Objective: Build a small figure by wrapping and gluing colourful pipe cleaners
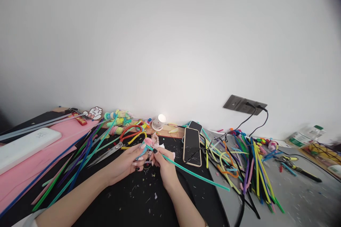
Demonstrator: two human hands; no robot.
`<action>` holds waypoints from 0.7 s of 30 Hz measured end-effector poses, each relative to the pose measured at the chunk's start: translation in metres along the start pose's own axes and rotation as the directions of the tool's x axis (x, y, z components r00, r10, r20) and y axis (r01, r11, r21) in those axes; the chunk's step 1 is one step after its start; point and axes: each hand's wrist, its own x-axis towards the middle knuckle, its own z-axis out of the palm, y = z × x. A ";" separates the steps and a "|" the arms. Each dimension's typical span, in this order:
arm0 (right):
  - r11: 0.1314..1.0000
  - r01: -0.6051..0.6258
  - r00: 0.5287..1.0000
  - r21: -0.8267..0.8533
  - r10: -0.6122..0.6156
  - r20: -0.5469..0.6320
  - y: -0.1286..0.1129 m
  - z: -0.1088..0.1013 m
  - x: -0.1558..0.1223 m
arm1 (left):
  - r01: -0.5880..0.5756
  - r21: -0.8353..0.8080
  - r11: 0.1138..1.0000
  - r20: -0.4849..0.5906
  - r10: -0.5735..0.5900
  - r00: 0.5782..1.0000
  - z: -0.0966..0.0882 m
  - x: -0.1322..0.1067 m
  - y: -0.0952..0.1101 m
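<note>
My left hand (133,161) is closed around a small pink-and-blue pipe-cleaner piece (144,149), whose form the fingers partly hide. Close beside it, my right hand (162,163) pinches a long teal pipe cleaner (197,174) near that piece. The teal length runs out past the right hand, down and to the right. Both hands hover over a black mat (128,205) strewn with fluff scraps. Left of the hands lie scissors (106,153) with red-orange handles. Behind the fingers a small pinkish-white object (155,138) is partly covered.
Two phones (192,145) lie right of the hands, with black cables around them. Many loose pipe cleaners (258,170) and pliers (303,172) cover the grey surface. A white paper cup (159,122) stands by the wall. At left a white box-like device (29,147) rests on pink sheets (66,138).
</note>
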 end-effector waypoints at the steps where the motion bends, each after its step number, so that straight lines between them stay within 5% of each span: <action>1: 1.000 0.006 1.000 -0.012 -0.006 0.001 -0.001 0.000 0.000 | -0.003 0.015 1.000 0.001 0.003 1.000 0.000 0.000 0.000; 7: 0.998 0.063 0.995 -0.007 -0.063 -0.071 -0.007 0.002 -0.005 | -0.035 0.087 0.996 0.007 0.034 0.999 -0.004 0.001 -0.003; 21: 0.976 -0.101 0.988 0.193 0.120 -0.093 -0.010 0.007 -0.009 | -0.060 0.049 0.997 0.020 0.059 0.998 -0.005 0.002 -0.004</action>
